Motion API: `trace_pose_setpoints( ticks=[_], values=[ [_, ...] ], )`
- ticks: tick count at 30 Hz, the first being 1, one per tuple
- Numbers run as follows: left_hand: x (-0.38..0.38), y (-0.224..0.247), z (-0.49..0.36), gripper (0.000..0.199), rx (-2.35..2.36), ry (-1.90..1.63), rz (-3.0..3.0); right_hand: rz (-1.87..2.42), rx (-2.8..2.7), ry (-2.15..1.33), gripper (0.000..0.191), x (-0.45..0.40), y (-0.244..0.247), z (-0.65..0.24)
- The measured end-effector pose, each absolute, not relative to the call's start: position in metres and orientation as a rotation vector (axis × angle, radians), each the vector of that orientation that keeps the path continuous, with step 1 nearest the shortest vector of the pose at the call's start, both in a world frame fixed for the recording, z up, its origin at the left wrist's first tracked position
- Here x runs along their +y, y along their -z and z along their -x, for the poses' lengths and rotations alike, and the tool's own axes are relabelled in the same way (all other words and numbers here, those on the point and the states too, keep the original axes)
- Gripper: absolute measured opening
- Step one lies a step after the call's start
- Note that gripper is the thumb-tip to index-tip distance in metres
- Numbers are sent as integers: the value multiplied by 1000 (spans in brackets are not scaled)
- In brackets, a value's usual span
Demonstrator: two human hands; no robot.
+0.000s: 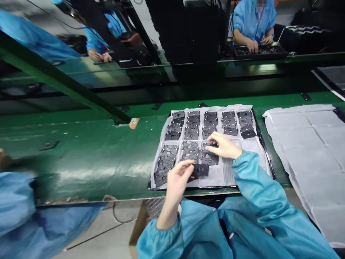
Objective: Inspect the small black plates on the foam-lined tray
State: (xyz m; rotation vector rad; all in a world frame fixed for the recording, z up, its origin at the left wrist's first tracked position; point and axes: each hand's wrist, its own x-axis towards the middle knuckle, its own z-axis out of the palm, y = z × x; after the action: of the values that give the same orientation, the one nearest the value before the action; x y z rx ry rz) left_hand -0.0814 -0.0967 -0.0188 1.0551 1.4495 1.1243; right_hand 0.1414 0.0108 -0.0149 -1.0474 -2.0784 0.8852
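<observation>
My left hand pinches a flat black rectangular plate with small cut-outs, held above the near edge of a tray. White sheeting lines this tray, and rows of similar black plates lie overlapping in its compartments. Over the middle of the tray, my right hand has its thumb and fingers bent around the edge of a dark plate. Whether that plate is lifted or still resting on the others, I cannot tell. Both hands are closed.
To the right lies another tray covered with white sheeting. A green slanted post meets the green bench left of the tray. Loose black pieces lie on the bench. Across it, a co-worker handles a black tray.
</observation>
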Motion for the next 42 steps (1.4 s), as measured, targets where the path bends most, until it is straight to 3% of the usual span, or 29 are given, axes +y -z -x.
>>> trace_pose_setpoints(
  ticks=[7, 17, 24, 30, 33, 38, 42],
  values=[
    [-120, 37, 58, 18, 1478, -963, -1551, 1123, -2493, -757, 35, 8, 38, -129],
    [-100, 45, 50, 15, 1467, -1072, -1740, 1100, -2325, -1105, 19, 10, 29, -135],
    [-89, 43, 32, 14, 1454, -1161, -1958, 1004, -2329, -835, 10, 17, 28, -138],
    [-81, 40, 44, 14, 1594, -1075, -2127, 1059, -2295, -869, 10, 20, 22, -151],
    [-78, 40, 57, 28, 1635, -1057, -2131, 1089, -2363, -864, 11, 20, 20, -155],
    [-71, 48, 66, 70, 1524, -841, -2220, 1105, -2506, -949, 13, 18, 20, -156],
    [-70, 56, 63, 85, 1498, -691, -2264, 1060, -2421, -1005, 23, 20, 18, -162]
  ],
)
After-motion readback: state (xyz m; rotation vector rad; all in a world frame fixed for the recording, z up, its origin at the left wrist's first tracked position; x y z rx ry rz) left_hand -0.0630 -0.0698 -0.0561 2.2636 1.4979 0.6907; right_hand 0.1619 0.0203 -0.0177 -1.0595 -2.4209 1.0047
